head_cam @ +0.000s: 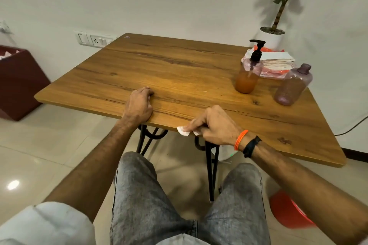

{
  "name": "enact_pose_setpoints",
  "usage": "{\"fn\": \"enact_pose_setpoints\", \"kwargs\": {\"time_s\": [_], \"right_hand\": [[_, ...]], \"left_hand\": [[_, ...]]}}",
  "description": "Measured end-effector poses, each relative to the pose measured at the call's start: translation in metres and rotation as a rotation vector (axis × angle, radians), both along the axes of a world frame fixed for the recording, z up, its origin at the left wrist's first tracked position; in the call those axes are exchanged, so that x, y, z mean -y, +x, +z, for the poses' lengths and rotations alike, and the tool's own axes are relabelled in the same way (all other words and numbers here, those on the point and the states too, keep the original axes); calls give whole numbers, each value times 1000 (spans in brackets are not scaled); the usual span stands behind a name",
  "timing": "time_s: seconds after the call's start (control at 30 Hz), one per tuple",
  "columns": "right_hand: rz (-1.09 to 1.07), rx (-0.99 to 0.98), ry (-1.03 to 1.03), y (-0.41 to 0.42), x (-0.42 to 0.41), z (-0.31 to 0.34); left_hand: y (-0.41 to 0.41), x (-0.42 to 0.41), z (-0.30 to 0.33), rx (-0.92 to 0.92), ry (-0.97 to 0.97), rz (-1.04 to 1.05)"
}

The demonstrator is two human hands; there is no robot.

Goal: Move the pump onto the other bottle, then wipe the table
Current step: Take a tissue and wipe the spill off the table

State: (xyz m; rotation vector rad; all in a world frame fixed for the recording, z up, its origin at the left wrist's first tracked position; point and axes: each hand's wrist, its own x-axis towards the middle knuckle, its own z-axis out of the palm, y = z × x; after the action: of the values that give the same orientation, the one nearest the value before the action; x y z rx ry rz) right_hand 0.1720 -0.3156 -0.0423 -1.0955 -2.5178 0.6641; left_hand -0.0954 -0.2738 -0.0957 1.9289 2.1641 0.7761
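The left hand [140, 105] lay palm down on the near edge of the square wooden bench [179, 73], its fingers curled loosely on the top and its grip closed around nothing. The right hand [214, 125] rested at the same near edge, further right, its grip pinching a small crumpled white tissue [183, 131] between thumb and fingertips; the tissue hung just past the bench's rim. An orange thread band [240, 139] and a black strap [251, 146] circled the right wrist.

At the far right of the bench stood a clear bottle partly filled with orange liquid [247, 77], with the black pump [257, 49] seated on its neck. Just beside it, nearer the right edge, stood a clear purple-tinted bottle [292, 85] with no pump on its neck, apart from the first. Behind both lay a pack of tissues in a white and orange wrapper [276, 63].
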Motion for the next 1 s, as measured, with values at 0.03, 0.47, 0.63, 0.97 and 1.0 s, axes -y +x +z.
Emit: {"fn": "enact_pose_setpoints", "kwargs": {"time_s": [0.03,0.47,0.63,0.97,1.0], "right_hand": [[-49,-72,-69,1,-6,4],[-279,114,182,-49,-75,-20],[-8,40,150,-39,-19,-19],[-401,-239,73,-26,-93,-3],[-426,-176,118,-32,-104,-7]], "left_hand": [[1,0,0,2,-5,0],[1,3,0,-17,-1,9],[2,3,1,-20,4,20],[-1,0,-1,-17,12,15],[0,0,-1,-16,10,12]]}}
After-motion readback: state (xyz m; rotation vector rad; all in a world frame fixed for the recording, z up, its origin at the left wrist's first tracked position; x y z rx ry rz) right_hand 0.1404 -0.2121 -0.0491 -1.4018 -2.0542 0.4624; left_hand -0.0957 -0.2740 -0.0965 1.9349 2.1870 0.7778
